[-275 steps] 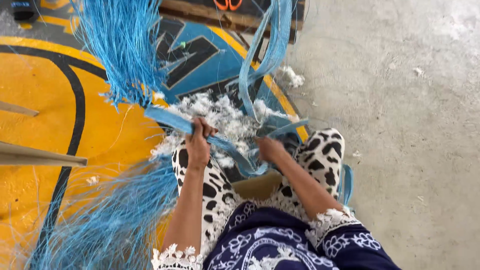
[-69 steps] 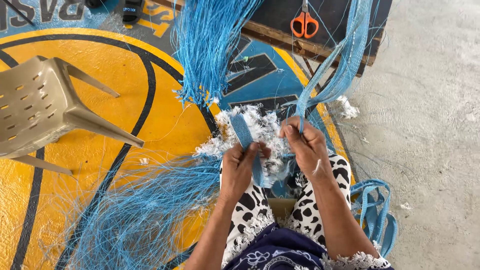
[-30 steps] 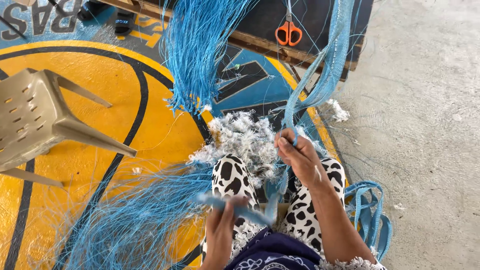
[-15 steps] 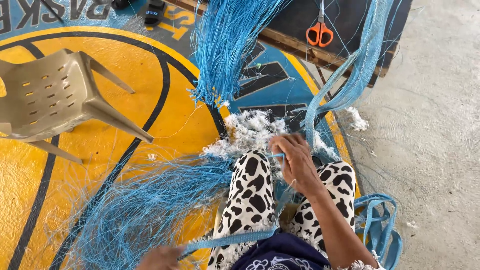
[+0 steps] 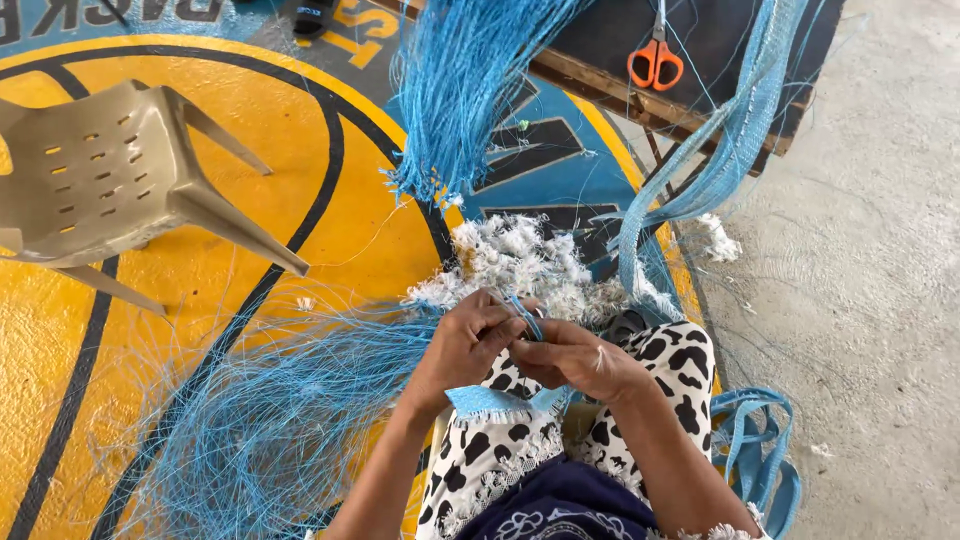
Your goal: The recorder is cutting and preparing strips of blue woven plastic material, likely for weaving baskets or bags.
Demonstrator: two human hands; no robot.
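The left hand (image 5: pixel 470 340) and right hand (image 5: pixel 575 360) meet over the lap, fingertips touching. Both are curled nearly closed, pinching a narrow blue strip (image 5: pixel 495 402) between thumbs and forefingers. The left hand grips it from 9 o'clock, knuckles up; the right hand closes on it from 3 o'clock, its thumb pressed toward the left fingers. A short frayed end of the strip hangs just below the hands, at 6 o'clock, over the black-and-white patterned trousers (image 5: pixel 670 365).

Just beyond the hands, at 12 o'clock, lies a heap of white fluff (image 5: pixel 520 260) on the floor. Above that, still at 12 o'clock, a thick bunch of blue threads (image 5: pixel 470 90) hangs down, its ends just short of the fluff. At 1 to 2 o'clock a wider blue woven band (image 5: pixel 720 170) drops from the top of the view toward the right knee. An orange-handled pair of scissors (image 5: pixel 655 60) hangs at 1 o'clock, against a dark board (image 5: pixel 720 40) well beyond the hands.

At 8 o'clock a loose spread of fine blue threads (image 5: pixel 270 420) covers the yellow painted floor (image 5: pixel 330 220). At 4 o'clock, beside the right leg, lies a coil of blue strips (image 5: pixel 765 460) on bare concrete (image 5: pixel 880 300). A beige plastic chair (image 5: pixel 110 180) lies tipped over at 10 o'clock, well apart.
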